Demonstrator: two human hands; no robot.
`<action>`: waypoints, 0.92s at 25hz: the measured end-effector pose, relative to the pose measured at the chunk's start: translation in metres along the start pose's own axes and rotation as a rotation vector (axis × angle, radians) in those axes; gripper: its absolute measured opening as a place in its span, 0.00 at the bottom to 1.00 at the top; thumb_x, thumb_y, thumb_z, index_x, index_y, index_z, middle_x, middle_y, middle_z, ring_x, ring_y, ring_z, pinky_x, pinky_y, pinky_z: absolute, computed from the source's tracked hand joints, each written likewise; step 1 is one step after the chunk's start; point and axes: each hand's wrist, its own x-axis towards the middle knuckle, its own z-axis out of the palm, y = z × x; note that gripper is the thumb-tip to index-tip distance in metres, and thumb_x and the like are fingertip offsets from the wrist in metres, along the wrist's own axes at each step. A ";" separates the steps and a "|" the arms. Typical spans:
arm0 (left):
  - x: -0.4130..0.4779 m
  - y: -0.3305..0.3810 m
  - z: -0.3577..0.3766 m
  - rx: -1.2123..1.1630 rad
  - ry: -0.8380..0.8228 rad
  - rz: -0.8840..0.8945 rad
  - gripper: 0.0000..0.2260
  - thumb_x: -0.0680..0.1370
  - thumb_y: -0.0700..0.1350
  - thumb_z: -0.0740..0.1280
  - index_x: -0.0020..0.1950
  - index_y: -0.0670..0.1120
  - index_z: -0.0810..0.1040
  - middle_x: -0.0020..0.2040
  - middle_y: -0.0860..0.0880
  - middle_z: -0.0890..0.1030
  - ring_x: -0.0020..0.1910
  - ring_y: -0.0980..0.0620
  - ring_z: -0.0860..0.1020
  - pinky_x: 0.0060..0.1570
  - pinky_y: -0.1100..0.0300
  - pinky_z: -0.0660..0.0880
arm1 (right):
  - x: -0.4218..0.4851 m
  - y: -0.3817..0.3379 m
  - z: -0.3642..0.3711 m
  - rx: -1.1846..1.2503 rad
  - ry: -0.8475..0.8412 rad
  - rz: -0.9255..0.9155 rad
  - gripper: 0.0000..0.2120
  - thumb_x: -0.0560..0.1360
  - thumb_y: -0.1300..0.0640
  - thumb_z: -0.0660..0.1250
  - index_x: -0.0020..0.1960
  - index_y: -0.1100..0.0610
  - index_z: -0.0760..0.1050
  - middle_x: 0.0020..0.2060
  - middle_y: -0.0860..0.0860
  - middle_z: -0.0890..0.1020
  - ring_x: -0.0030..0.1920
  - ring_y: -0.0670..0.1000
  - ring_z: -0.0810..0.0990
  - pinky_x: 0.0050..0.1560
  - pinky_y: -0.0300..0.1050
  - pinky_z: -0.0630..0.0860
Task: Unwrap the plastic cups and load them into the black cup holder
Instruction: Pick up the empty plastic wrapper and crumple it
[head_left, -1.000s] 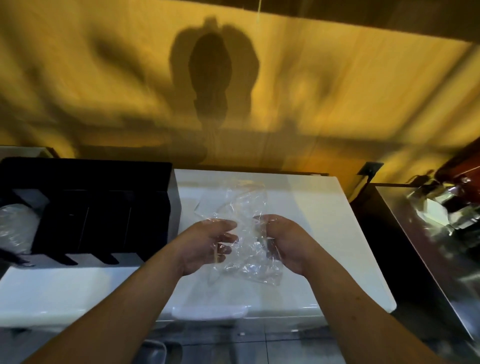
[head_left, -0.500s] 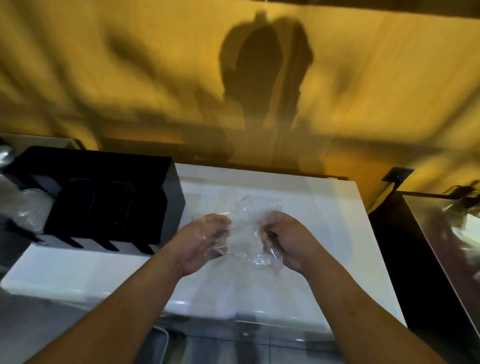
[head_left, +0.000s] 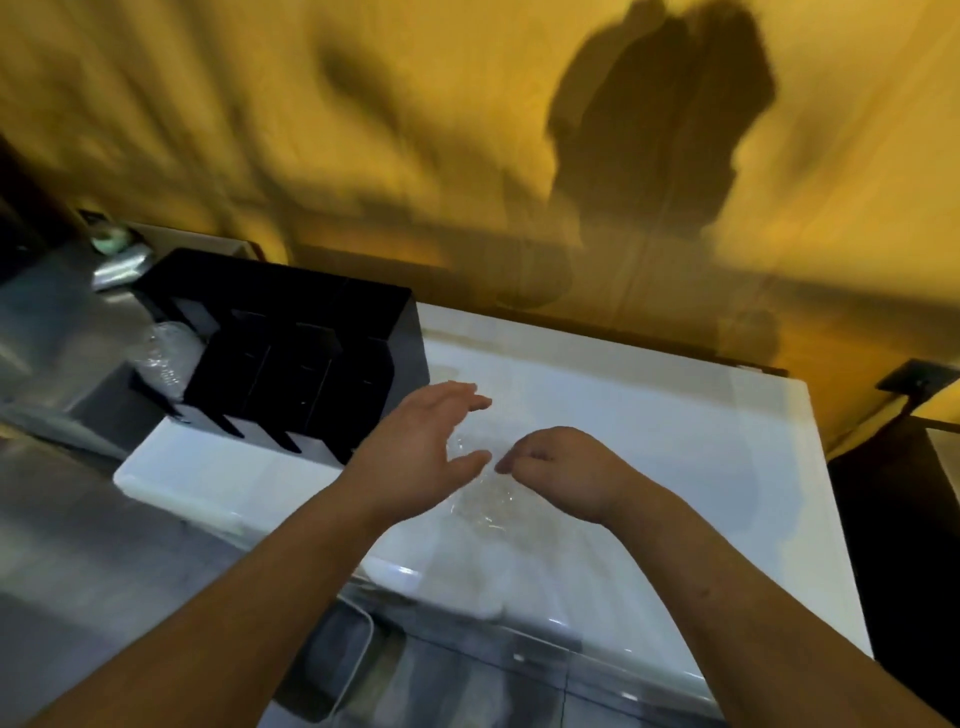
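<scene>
The black cup holder stands on the left end of a white counter top, its divided slots open toward me. Clear plastic cups lie in its leftmost slot; the other slots look dark and I cannot tell what they hold. A crumpled clear plastic wrap lies on the white top between my hands. My left hand hovers over its left edge with fingers spread and nothing in it. My right hand is curled, its fingertips pinching the wrap.
A steel counter runs along the left with small items at its back corner. A yellow wall rises behind. A dark gap and a black wall fitting sit to the right of the white top.
Both hands were crumpling the wrap together. My left hand has let go and opened. The wrap has dropped lower onto the white top, and my view has swung right.
</scene>
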 end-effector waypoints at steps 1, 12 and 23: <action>0.000 0.000 0.000 0.089 -0.083 0.018 0.33 0.77 0.62 0.72 0.80 0.59 0.66 0.82 0.56 0.66 0.81 0.52 0.62 0.78 0.50 0.64 | 0.001 -0.007 0.006 -0.050 -0.002 -0.021 0.18 0.74 0.42 0.62 0.52 0.49 0.87 0.52 0.47 0.87 0.49 0.47 0.82 0.56 0.49 0.80; -0.054 -0.072 -0.025 -0.351 -0.358 -0.309 0.16 0.68 0.65 0.78 0.47 0.59 0.80 0.41 0.58 0.80 0.40 0.57 0.80 0.37 0.63 0.72 | 0.006 -0.077 0.074 0.009 0.210 -0.204 0.15 0.76 0.64 0.64 0.52 0.43 0.72 0.44 0.46 0.84 0.42 0.48 0.80 0.43 0.50 0.79; -0.157 -0.221 -0.051 -0.081 -0.089 -0.557 0.11 0.73 0.53 0.70 0.50 0.59 0.69 0.41 0.55 0.78 0.34 0.58 0.74 0.31 0.61 0.66 | 0.063 -0.147 0.200 -0.029 0.271 -0.230 0.12 0.80 0.45 0.64 0.63 0.42 0.76 0.58 0.41 0.82 0.55 0.42 0.79 0.55 0.39 0.75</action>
